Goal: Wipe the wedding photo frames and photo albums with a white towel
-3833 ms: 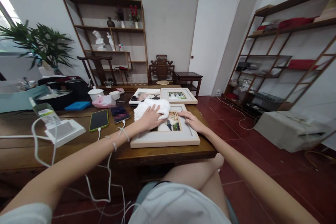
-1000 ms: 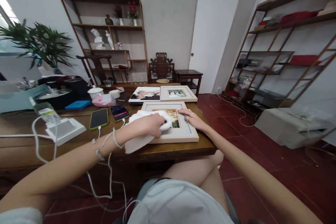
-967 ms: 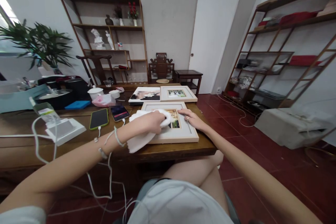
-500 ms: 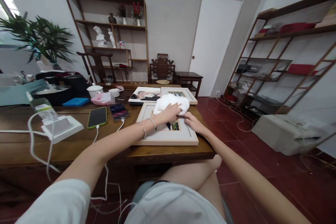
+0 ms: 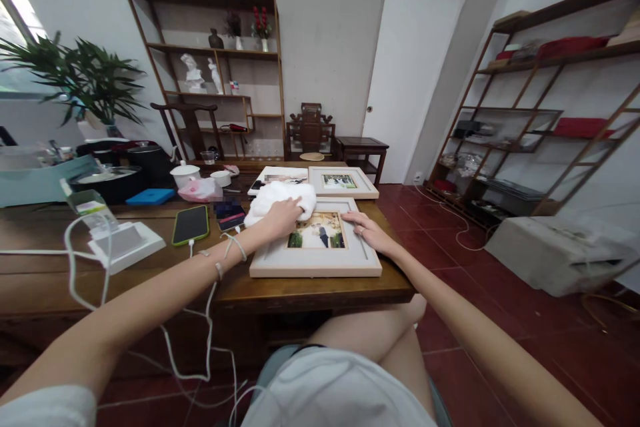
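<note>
A light wooden picture frame (image 5: 315,265) lies flat at the near right end of the dark wooden table (image 5: 45,287), with a colour photo under its glass. My left hand (image 5: 281,219) presses a bunched white cloth (image 5: 277,198) onto the frame's far left corner, fingers curled over the cloth. My right hand (image 5: 365,231) lies flat and spread on the frame's right border, a ring on one finger.
Behind the frame lie a second framed photo (image 5: 341,182) and a loose print (image 5: 277,177). A green-cased phone (image 5: 191,224) on a white cable, another phone (image 5: 229,217), a white stand (image 5: 117,243), bowls and a plant (image 5: 80,77) sit to the left. Shelves line both walls.
My left hand slid the cloth over the glass: near the front edge a second ago, then to the far right, now at the far left corner. The right hand stayed on the frame.
</note>
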`<state>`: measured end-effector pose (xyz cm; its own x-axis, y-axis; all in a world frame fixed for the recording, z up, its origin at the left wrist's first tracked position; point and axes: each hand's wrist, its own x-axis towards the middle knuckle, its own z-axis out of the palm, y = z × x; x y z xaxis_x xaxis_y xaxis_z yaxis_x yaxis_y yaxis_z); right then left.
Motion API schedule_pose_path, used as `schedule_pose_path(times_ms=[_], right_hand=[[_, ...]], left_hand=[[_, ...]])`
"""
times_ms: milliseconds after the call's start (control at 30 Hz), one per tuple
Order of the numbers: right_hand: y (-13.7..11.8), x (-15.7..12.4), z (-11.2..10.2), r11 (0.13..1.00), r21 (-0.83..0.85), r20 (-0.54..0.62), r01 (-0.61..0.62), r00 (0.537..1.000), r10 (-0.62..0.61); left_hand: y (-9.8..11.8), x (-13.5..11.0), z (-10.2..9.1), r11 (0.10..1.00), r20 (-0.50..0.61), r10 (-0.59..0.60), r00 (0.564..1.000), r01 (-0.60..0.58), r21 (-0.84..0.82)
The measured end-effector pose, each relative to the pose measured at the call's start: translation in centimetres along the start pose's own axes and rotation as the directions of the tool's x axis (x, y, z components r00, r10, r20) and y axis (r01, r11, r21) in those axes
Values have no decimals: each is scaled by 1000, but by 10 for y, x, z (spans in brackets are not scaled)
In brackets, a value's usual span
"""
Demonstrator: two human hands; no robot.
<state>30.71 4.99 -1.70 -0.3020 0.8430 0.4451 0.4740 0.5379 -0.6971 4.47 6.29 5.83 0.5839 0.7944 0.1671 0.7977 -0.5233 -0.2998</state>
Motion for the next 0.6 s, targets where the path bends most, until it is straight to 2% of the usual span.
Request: schedule_pose_path(times_ms=[167, 233, 367, 500, 600], right_hand=[[1, -1, 1, 1000, -12, -8, -2, 1000, 2], [0, -1, 1, 1000, -19, -15, -7, 1000, 7], [-1, -1, 1, 999, -32, -8, -13, 1000, 13], [0, -1, 1, 999, -35, 0, -5, 1000, 5], [2, -1, 1, 999, -36, -6, 1, 1000, -1]], left_hand=[[13, -5, 11, 998, -109, 40, 993, -46, -47], [12, 0, 18, 999, -113, 6, 994, -10, -37], [-3, 12, 22, 994, -91, -101, 991, 104, 25], [-7, 9, 11, 997, -28, -45, 999, 47, 55], [11, -10, -6, 998, 11, 44, 999, -45, 44]])
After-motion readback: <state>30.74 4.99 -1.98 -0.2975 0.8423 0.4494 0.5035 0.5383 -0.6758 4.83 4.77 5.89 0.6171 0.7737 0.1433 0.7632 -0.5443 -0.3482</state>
